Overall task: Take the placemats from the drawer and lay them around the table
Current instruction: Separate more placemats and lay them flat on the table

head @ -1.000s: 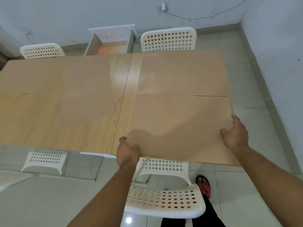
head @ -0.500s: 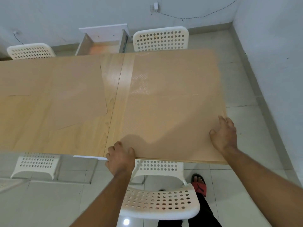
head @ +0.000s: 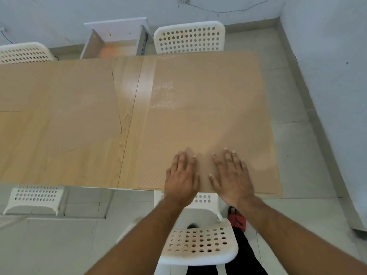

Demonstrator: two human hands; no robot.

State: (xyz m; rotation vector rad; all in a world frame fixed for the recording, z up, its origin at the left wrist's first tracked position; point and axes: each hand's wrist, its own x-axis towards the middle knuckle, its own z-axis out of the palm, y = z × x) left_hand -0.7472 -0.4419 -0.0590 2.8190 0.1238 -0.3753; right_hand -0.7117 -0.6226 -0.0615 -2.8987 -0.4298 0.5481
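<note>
Room: grey tiled floor (head: pixel 297 155) and pale walls. A wooden surface (head: pixel 129 108) runs in from the left edge of view and stops short of the right wall (head: pixel 327 76), leaving a strip of open floor between them.
Far-left chair (head: pixel 23 53): white, perforated, at the surface's far edge.
Near-left chair (head: pixel 35 197): white, at the near edge, partly under it.
Left mats (head: pixel 59 96): tan, flat over the left half. A bare wood strip shows to their right.
Drawer (head: pixel 117 48): open at the back wall, behind the far edge, between the two far chairs.
Far mat (head: pixel 208 80): flat on the right half, reaching the far edge.
Near mat (head: pixel 168 132): flat at the right near corner, meeting the far mat, its edges along the surface's near edge and right end.
Left hand (head: pixel 182 175): palm down on the near mat by the near edge, fingers straight and spread.
Right hand (head: pixel 231 175): the same, just beside the left hand, not touching it.
Far chair (head: pixel 189 37): white, behind the far mat.
Near chair (head: pixel 200 247): right below the hands, between the person and the surface.
Slipper (head: pixel 237 220): red, on the floor right of the near chair.
</note>
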